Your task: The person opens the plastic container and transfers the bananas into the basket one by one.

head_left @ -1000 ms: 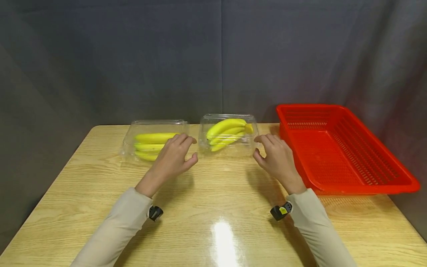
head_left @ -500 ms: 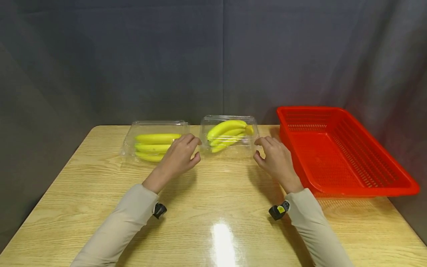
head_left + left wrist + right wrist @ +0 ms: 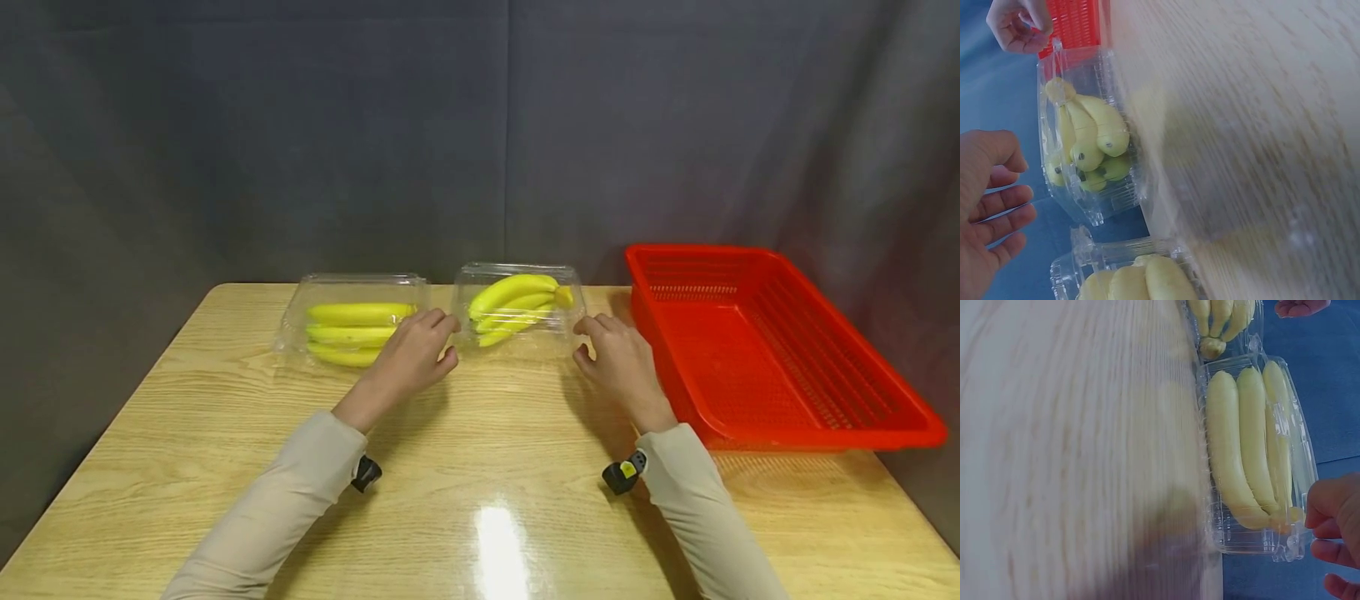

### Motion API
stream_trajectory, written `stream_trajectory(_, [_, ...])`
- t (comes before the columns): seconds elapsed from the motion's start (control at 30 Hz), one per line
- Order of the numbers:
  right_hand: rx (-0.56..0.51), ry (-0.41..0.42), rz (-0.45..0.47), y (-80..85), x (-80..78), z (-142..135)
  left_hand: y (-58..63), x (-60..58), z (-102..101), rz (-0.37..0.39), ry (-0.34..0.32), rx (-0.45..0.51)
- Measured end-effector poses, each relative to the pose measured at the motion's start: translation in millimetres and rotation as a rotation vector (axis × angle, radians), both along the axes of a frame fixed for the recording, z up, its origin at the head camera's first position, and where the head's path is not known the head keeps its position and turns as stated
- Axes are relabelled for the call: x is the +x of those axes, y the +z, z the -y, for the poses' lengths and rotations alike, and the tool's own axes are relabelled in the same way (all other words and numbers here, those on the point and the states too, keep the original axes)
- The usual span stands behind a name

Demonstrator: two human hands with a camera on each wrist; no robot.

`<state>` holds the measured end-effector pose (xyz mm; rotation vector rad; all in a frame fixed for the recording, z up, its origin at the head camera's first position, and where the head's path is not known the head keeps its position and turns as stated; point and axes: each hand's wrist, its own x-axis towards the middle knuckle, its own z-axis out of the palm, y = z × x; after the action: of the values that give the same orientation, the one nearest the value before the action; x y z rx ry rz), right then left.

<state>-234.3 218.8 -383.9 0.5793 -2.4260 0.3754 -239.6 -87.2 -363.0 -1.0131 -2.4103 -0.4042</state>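
Observation:
Two clear plastic clamshell boxes stand side by side at the back of the table. The right box (image 3: 517, 343) holds a bunch of yellow bananas (image 3: 517, 293); the left box (image 3: 322, 287) holds another bunch of bananas (image 3: 352, 335). My left hand (image 3: 414, 354) hovers between the boxes with relaxed fingers, covering part of the left one. In the left wrist view a gap separates this hand (image 3: 991, 212) from the right box. My right hand (image 3: 618, 358) is at the right end of that box, fingers bent and thumb apart. Whether its fingertips (image 3: 1313, 522) touch the plastic, I cannot tell.
A red plastic basket (image 3: 675, 387) with slotted sides stands at the right, close beside my right hand. The wooden table (image 3: 435, 517) ends at a dark curtain (image 3: 375, 142) behind the boxes. Both wrists carry small black cameras.
My left hand has shifted slightly right, toward the right box. The right hand has barely moved. The whole head view has drifted slightly; the boxes appear to stay in place.

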Motion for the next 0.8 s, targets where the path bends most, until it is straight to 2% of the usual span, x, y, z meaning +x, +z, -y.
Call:
stream_trajectory(0.33, [0.031,0.02,-0.014,0.5,-5.5,0.0,-8.0,-4.5,-6.9,-0.007,-0.021,-0.025])
stream_trajectory(0.53, [0.067,0.03,-0.026,1.3,-9.3,-0.5,-11.0,-8.6,-11.4,-0.002,0.005,-0.063])
stream_trajectory(0.8, [0.084,0.015,-0.013,2.7,-11.9,-0.8,-12.9,-14.9,-12.7,0.046,0.027,-0.042])
